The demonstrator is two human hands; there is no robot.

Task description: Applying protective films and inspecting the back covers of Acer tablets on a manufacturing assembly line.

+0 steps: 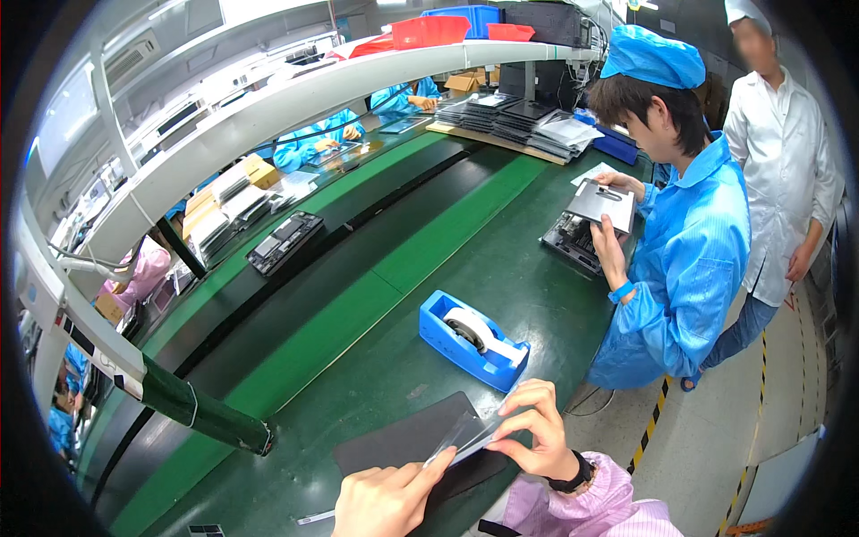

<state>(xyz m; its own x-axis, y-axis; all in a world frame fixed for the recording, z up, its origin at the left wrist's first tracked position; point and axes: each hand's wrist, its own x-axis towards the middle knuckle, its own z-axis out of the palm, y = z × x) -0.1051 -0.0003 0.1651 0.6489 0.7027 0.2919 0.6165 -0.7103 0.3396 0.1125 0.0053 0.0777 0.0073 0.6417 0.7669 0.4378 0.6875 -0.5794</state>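
Between my hands is a thin, shiny sheet, partly see-through like clear film (472, 437), held at a slant above a dark grey mat (380, 445). My right hand (537, 431) pinches its far right end between thumb and fingers. At the sheet's near left edge, my left hand (386, 498) is closed, with the index finger and thumb on it. Just beyond the mat stands a blue tape dispenser (429, 333) with a roll of clear or whitish tape (469, 329).
A conveyor line (376, 286) crosses diagonally, carrying an opened dark device (284, 242). On the right, a person in blue (689, 242) holds a silver panel (598, 199) over another device (573, 243). A green post (206, 413) rises at left. Stacked dark panels (501, 116) lie farther back.
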